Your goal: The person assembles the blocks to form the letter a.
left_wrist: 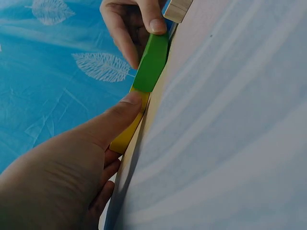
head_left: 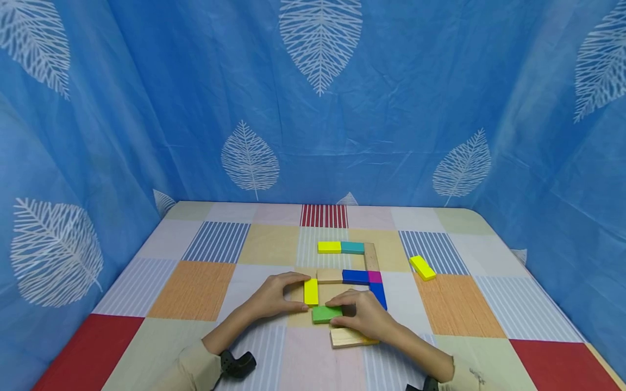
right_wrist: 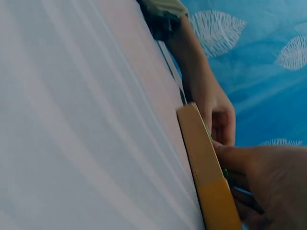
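Note:
My left hand [head_left: 274,296] holds a yellow block [head_left: 311,292] between thumb and fingers at its two ends; the block lies lengthwise toward me. With thumb and fingers my right hand [head_left: 364,314] pinches a green block [head_left: 325,314]. In the left wrist view the green block [left_wrist: 152,64] meets the end of the yellow block [left_wrist: 127,129], close to the left thumb. Beyond the hands, a plain wooden block [head_left: 330,276], a blue block [head_left: 355,277] and a magenta block [head_left: 374,277] lie in a row. A second blue block [head_left: 378,295] runs nearer, partly behind the right hand.
Farther back a yellow block [head_left: 329,247] and a teal block [head_left: 352,247] join an upright-running wooden block [head_left: 371,257]. One loose yellow block [head_left: 423,267] lies to the right. A pale wooden block [head_left: 348,338] sits below the right hand on the patchwork cloth [head_left: 195,347].

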Demonstrator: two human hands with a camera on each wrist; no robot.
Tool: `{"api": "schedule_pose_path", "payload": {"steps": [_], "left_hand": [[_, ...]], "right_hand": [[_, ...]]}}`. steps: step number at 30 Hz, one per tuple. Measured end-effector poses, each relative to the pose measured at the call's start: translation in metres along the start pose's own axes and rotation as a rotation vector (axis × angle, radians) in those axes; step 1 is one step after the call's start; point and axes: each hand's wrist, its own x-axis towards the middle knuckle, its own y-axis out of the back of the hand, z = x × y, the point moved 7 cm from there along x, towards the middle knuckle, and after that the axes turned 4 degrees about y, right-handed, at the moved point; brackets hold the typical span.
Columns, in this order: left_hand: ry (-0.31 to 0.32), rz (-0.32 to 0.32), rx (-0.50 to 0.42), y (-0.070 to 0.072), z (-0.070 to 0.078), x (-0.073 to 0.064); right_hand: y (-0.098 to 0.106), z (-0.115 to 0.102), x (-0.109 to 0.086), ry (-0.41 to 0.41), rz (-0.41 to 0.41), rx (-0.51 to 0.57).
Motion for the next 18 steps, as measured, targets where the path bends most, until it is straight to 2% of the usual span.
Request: {"api": "schedule_pose_path", "payload": {"steps": [7, 13, 18], "left_hand": [[-0.043, 0.032, 0.035, 0.0021, 0.0034, -0.0002], [-0.016, 0.014, -0.005, 0.0016, 0.0027, 0.0002], [-0.02, 0.003, 0.009, -0.0005, 0.0009, 0.0005]], "right_hand": [[-0.0034, -0.0023, -0.002, -0.039, 0.077, -0.05], [-0.0025, -0.0015, -0.0038, -0.077, 0.103, -0.06], [-0.0031, -0.0007, -0.0043, -0.096, 0.1, -0.061]]}}
